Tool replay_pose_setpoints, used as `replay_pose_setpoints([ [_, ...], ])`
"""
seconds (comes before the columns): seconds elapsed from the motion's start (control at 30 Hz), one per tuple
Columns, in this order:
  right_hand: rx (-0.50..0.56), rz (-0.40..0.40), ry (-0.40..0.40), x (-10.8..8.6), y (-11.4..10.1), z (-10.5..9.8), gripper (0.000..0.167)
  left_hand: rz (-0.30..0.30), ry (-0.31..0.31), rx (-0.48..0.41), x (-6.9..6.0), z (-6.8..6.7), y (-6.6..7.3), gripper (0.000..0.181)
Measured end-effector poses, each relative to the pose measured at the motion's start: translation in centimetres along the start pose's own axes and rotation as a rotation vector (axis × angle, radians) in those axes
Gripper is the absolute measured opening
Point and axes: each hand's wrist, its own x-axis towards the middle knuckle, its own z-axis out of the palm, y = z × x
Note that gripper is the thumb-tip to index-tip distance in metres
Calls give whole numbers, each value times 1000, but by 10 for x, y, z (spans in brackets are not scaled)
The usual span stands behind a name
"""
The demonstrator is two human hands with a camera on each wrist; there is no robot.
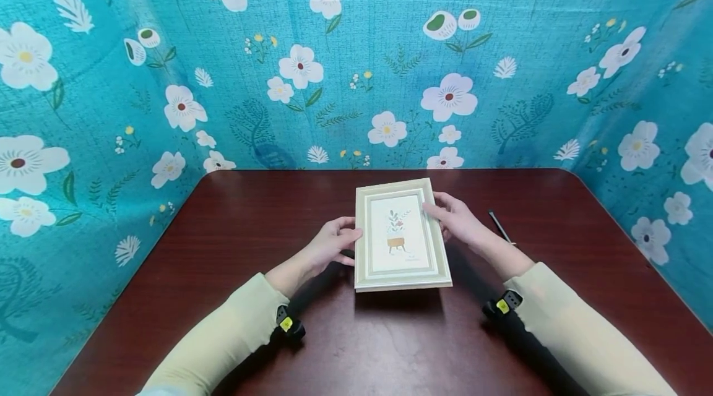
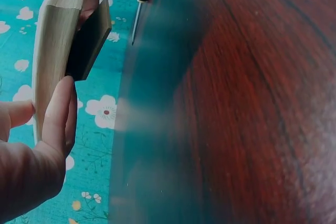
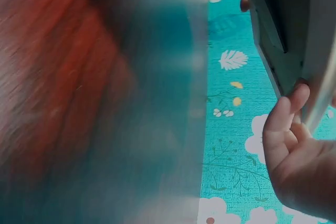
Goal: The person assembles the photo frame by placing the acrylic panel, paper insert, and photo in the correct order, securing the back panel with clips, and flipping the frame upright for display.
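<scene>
Between both hands a pale picture frame [image 1: 398,263] is held up off the table, its printed plant-pot picture facing the head camera. On its left edge the left hand [image 1: 334,240] grips with the thumb in front and fingers behind. The right hand [image 1: 453,216] pinches the upper right edge, thumb over the front. In the left wrist view, a dark stand flap [image 2: 92,43] juts out from the back of the frame. The right wrist view shows the frame's dark back [image 3: 286,72] with the right fingers curled against it.
A screwdriver [image 1: 500,226] lies on the dark red wooden table [image 1: 250,198], to the right behind the right forearm. Blue floral cloth [image 1: 345,74] hangs around the table's back and sides. Each wrist wears a small black camera on a strap.
</scene>
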Motion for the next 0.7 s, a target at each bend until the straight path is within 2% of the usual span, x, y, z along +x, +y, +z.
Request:
replay_pose_setpoints([
  [0.07, -117, -7, -21, -2, 3, 1, 66, -6, 23, 15, 0, 0, 0, 45],
  [0.13, -189, -15, -40, -5, 6, 1, 67, -8, 36, 30, 1, 0, -1, 44],
  [0.47, -355, -70, -60, -7, 21, 5, 63, 1, 38, 102, 10, 4, -8, 52],
  [0.7, -460, -9, -46, -5, 28, 9, 63, -2, -5, 208, 13, 6, -14, 66],
])
